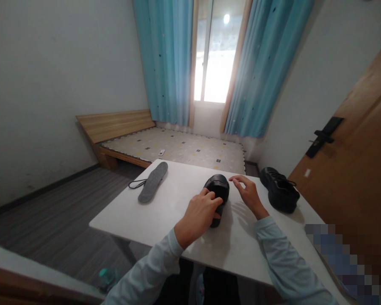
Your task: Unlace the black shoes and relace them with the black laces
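Note:
A black shoe (218,182) rests on the white table (178,182) in front of me, its toe end away from me or toward me, I cannot tell which. My left hand (200,212) grips it from the left, with fingers over its opening. Just right of the shoe, my right hand (248,194) is raised with thumb and fingers apart, holding nothing. A grey insole (153,182) lies on the left part of the table, with a black lace (136,184) beside it. Another black shoe (281,192) with laces stands at the table's right edge.
Beyond the table is a bed (184,144) with a small white remote (161,152) on it. Blue curtains (168,63) flank a bright window. A wooden door (358,169) is at the right. A blurred-out patch covers the lower right corner.

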`<move>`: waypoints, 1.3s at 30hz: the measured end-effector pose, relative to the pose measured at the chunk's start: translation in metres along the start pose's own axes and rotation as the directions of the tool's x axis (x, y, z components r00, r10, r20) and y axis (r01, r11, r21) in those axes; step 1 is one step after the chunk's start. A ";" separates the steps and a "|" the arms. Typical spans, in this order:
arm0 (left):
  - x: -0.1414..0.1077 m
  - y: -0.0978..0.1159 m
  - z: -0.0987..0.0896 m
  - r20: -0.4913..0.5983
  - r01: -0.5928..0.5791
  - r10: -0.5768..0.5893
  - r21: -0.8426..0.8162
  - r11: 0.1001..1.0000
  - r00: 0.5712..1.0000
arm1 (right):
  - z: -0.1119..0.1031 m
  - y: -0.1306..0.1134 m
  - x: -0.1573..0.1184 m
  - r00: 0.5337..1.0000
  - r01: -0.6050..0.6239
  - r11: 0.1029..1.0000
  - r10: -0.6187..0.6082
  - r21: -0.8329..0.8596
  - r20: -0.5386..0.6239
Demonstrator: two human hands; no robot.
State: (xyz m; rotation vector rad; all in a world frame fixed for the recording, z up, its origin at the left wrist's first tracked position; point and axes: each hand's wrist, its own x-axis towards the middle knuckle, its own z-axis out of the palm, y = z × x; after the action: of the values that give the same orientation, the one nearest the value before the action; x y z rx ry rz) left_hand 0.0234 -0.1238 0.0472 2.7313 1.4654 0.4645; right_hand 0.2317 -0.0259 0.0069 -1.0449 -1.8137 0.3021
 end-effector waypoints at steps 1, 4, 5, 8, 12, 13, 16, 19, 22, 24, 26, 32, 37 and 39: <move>-0.002 -0.003 -0.004 0.002 0.006 -0.006 -0.006 1.000 1.000 | 0.000 0.001 0.000 1.000 -0.015 1.000 0.015 -0.009 -0.010; -0.008 -0.017 -0.016 -0.005 0.023 -0.023 -0.024 0.999 1.000 | 0.001 0.002 0.001 0.999 -0.046 0.998 0.045 -0.038 -0.024; -0.010 -0.022 -0.020 -0.014 0.029 -0.030 -0.029 0.999 0.999 | 0.001 0.002 0.001 0.999 -0.050 0.998 0.049 -0.046 -0.021; -0.018 -0.039 -0.032 -0.057 0.060 -0.062 -0.031 0.998 0.996 | 0.002 0.002 0.000 0.998 -0.057 0.996 0.057 -0.065 -0.004; -0.032 -0.064 -0.047 -0.144 0.103 -0.105 -0.022 0.994 0.984 | 0.002 0.003 -0.001 0.998 -0.058 0.995 0.059 -0.083 0.006; -0.036 -0.071 -0.050 -0.168 0.115 -0.116 -0.016 0.993 0.979 | 0.002 0.003 -0.001 0.998 -0.058 0.994 0.059 -0.089 0.006; -0.046 -0.094 -0.054 -0.253 0.165 -0.156 0.017 0.986 0.955 | 0.001 0.004 -0.001 0.998 -0.062 0.992 0.063 -0.106 0.004; -0.053 -0.120 -0.052 -0.308 0.196 -0.172 0.047 0.980 0.936 | 0.001 0.007 -0.001 0.998 -0.070 0.990 0.071 -0.119 0.000; -0.060 -0.145 -0.047 -0.344 0.279 -0.244 0.056 0.959 0.907 | 0.000 0.010 -0.001 0.996 -0.092 0.986 0.092 -0.142 -0.008; -0.065 -0.159 -0.043 -0.348 0.334 -0.300 0.040 0.942 0.888 | 0.000 0.011 0.000 0.995 -0.098 0.983 0.097 -0.154 -0.017; -0.070 -0.171 -0.037 -0.347 0.376 -0.347 0.020 0.926 0.872 | 0.000 0.012 0.000 0.996 -0.093 0.983 0.091 -0.158 -0.022; -0.082 -0.193 -0.017 -0.376 0.433 -0.403 -0.006 0.901 0.834 | 0.000 0.013 0.000 0.996 -0.094 0.982 0.094 -0.161 -0.011; -0.083 -0.199 -0.008 -0.306 0.450 -0.424 0.017 0.893 0.853 | 0.001 0.016 -0.001 0.995 -0.099 0.982 0.101 -0.163 0.007; -0.081 -0.197 -0.009 -0.264 0.467 -0.439 0.052 0.883 0.859 | 0.002 0.016 -0.001 0.995 -0.098 0.980 0.102 -0.171 0.015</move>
State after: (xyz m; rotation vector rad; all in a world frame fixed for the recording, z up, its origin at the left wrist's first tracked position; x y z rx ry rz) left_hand -0.1815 -0.0798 0.0071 2.3353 2.1829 0.7309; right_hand 0.2386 -0.0166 -0.0040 -1.2591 -1.8361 0.2244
